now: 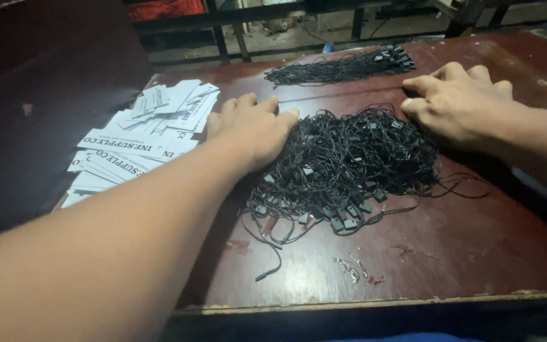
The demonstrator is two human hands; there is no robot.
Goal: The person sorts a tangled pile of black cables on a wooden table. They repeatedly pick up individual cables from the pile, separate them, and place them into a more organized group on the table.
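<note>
A tangled heap of black tag strings with small plastic locks (343, 168) lies in the middle of a dark red wooden table (451, 253). My left hand (251, 126) rests palm down on the heap's left edge, fingers spread and curled over the strings. My right hand (457, 101) lies palm down at the heap's upper right edge, fingertips touching the strings. Neither hand has lifted anything. To the left of my left hand lies a spread pile of white printed paper tags (140, 139).
A second, neater bundle of black tag strings (340, 68) lies at the far side of the table. Beyond it stands a dark metal frame (235, 31). The table's worn front edge (375, 304) runs near me.
</note>
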